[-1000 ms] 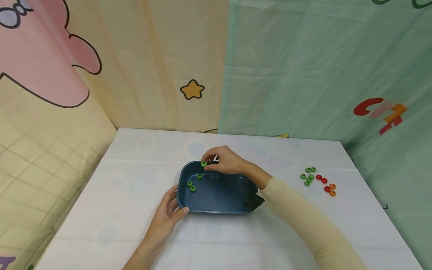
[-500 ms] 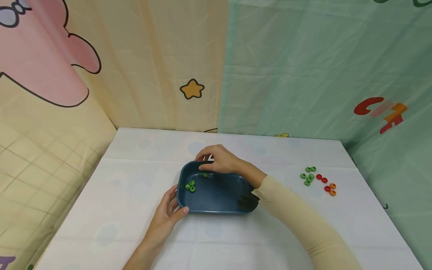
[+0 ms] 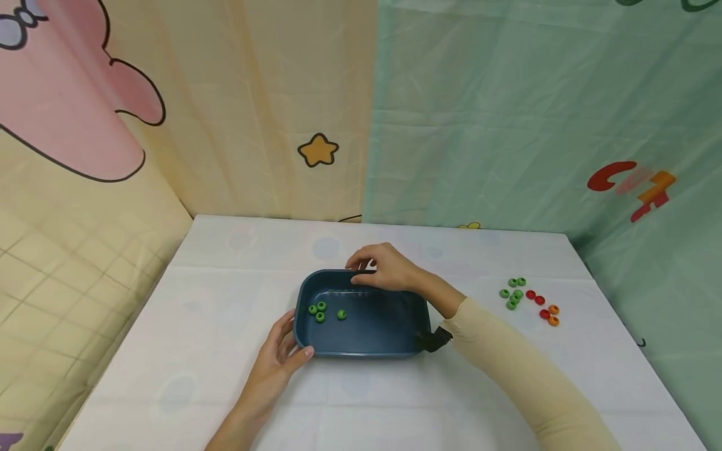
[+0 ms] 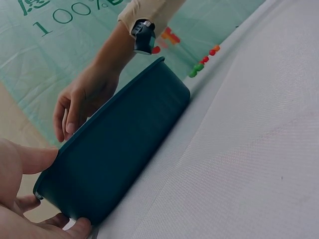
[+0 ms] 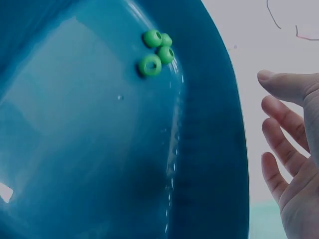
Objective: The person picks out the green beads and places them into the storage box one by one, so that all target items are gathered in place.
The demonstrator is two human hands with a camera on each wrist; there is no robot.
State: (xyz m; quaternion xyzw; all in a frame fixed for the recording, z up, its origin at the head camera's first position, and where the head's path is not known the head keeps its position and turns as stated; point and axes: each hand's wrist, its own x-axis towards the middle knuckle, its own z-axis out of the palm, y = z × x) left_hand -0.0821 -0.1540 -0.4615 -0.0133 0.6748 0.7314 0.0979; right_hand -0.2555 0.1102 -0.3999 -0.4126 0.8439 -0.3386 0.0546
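A deep blue tray [image 3: 366,338] lies on the white-covered table. My left hand [image 3: 274,360] holds its left end; in the left wrist view the thumb lies at the rim and the fingers curl below along the outer wall of the tray [image 4: 114,144]. Several green beads [image 3: 320,317] sit inside, toward the left, with one bead [image 3: 341,314] slightly apart. My right hand [image 3: 389,268] hovers at the back rim, fingers loosely bent. Seen from the right wrist, that hand [image 5: 294,144] is beside the rim with nothing between thumb and fingers.
On the table's right side lie loose beads: several green beads [image 3: 512,294], red beads [image 3: 539,300] and orange beads [image 3: 554,321]. A dark wrist device [image 3: 434,339] hangs near the tray's right end. A printed curtain [image 3: 474,125] stands behind the table.
My right hand has let go of a green bead, which dropped into the tray. That hand then shifted slightly right. Another bead rolled to join the left pair. My left hand stayed put.
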